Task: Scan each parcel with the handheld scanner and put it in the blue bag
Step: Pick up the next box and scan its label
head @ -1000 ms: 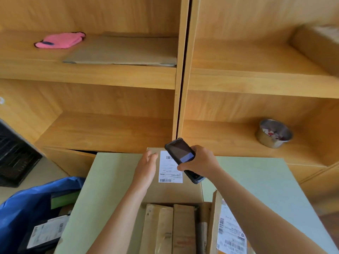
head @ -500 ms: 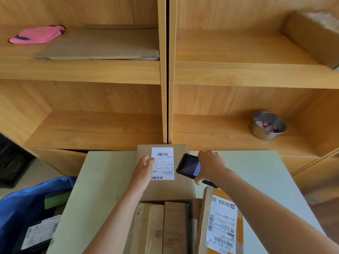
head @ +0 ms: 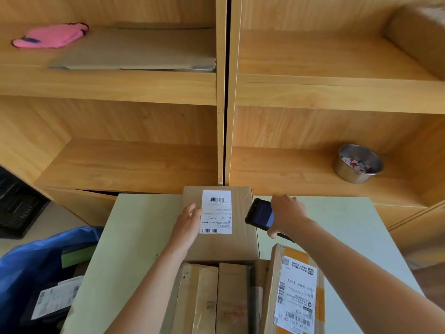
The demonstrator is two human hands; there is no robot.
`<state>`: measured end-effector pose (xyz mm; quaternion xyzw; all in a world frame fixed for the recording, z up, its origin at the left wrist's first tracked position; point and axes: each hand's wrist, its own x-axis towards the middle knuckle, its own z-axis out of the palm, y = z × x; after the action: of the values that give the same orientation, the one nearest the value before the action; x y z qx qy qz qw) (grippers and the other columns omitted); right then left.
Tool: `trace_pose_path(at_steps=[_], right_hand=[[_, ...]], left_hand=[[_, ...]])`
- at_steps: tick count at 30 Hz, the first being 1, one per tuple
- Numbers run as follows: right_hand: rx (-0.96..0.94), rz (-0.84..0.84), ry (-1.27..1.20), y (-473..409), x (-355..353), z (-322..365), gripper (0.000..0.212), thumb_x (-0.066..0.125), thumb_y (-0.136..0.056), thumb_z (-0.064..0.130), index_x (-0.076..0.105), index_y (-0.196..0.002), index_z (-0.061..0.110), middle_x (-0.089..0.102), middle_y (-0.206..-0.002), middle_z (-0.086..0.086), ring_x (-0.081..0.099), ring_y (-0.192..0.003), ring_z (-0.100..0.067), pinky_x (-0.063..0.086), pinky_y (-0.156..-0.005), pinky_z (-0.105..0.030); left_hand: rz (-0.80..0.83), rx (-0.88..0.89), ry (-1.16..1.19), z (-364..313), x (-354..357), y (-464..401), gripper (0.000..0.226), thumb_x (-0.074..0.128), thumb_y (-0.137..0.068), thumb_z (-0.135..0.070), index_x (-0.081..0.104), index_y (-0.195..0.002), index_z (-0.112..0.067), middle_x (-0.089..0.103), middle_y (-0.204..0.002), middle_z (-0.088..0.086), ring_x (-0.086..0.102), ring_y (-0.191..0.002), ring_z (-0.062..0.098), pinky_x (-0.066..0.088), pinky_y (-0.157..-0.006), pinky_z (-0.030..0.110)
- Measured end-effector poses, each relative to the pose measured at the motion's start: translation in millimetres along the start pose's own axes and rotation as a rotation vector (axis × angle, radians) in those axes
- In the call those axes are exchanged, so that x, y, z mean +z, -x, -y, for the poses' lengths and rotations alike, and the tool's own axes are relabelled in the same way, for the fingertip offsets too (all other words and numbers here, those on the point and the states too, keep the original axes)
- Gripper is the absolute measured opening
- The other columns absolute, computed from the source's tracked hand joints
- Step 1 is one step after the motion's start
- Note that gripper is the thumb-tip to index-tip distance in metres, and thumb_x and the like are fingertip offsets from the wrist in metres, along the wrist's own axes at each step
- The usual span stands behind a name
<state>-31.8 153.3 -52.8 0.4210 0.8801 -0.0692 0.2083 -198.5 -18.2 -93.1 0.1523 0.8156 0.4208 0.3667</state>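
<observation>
A brown cardboard parcel [head: 242,218] with a white shipping label [head: 216,212] lies flat at the far middle of the pale green table [head: 134,239]. My left hand [head: 189,225] rests on its left side, fingers straight beside the label. My right hand [head: 285,215] grips the black handheld scanner [head: 258,214] just right of the parcel, low near the table. The blue bag [head: 31,263] stands open on the floor at the lower left, with a labelled parcel [head: 55,300] inside.
Several more cardboard parcels [head: 216,297] stand in a row at the table's near edge, one with a white label [head: 296,295] at the right. Wooden shelves behind hold a steel bowl [head: 357,163], a flat cardboard sheet [head: 134,49] and a pink cloth [head: 51,36]. A black crate [head: 16,203] sits left.
My right hand has carried the scanner from above the label to the right of the parcel and lowered it. The left hand stays on the parcel.
</observation>
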Motion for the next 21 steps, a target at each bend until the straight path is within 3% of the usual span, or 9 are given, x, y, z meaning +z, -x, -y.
trace_pose_path(at_steps=[5, 10, 12, 16, 21], right_hand=[[0.102, 0.072, -0.406, -19, 17, 1, 0.055, 0.085, -0.064, 0.051, 0.061, -0.100, 0.017, 0.062, -0.081, 0.002, 0.061, -0.073, -0.016, 0.046, -0.057, -0.023], [0.264, 0.101, -1.004, -37, 43, 16, 0.042, 0.086, -0.068, 0.044, 0.072, -0.085, 0.009, 0.072, -0.083, -0.010, 0.067, -0.073, -0.023, 0.051, -0.065, -0.032], [0.313, 0.089, -1.090, -42, 55, 21, 0.049, 0.087, -0.066, 0.046, 0.070, -0.090, 0.007, 0.073, -0.087, -0.011, 0.070, -0.079, -0.025, 0.057, -0.072, -0.036], [0.364, 0.098, -1.097, -47, 72, 23, 0.061, 0.088, -0.065, 0.050, 0.068, -0.100, 0.005, 0.072, -0.095, -0.012, 0.069, -0.085, -0.026, 0.059, -0.076, -0.037], [0.411, 0.136, -1.183, -48, 79, 28, 0.054, 0.090, -0.067, 0.043, 0.061, -0.094, 0.007, 0.068, -0.099, -0.012, 0.065, -0.090, -0.027, 0.058, -0.080, -0.038]], left_hand=[[-0.068, -0.062, -0.010, 15, -11, -13, 0.052, 0.045, -0.101, -0.036, 0.041, -0.150, -0.021, 0.041, -0.155, 0.004, 0.042, -0.139, 0.023, 0.034, -0.109, 0.035], [-0.100, -0.127, 0.003, 31, -19, -24, 0.054, 0.046, -0.101, -0.032, 0.037, -0.152, -0.018, 0.037, -0.158, 0.002, 0.039, -0.142, 0.023, 0.032, -0.111, 0.035], [-0.098, -0.137, -0.012, 36, -17, -27, 0.053, 0.045, -0.102, -0.029, 0.036, -0.153, -0.016, 0.038, -0.156, 0.001, 0.039, -0.142, 0.023, 0.032, -0.108, 0.031], [-0.065, -0.185, -0.036, 45, -14, -32, 0.059, 0.042, -0.103, -0.034, 0.025, -0.157, -0.018, 0.028, -0.162, 0.004, 0.031, -0.147, 0.024, 0.028, -0.114, 0.036], [-0.054, -0.234, 0.024, 49, -13, -34, 0.060, 0.045, -0.101, -0.039, 0.032, -0.154, -0.012, 0.031, -0.161, 0.005, 0.034, -0.145, 0.025, 0.028, -0.114, 0.036]])
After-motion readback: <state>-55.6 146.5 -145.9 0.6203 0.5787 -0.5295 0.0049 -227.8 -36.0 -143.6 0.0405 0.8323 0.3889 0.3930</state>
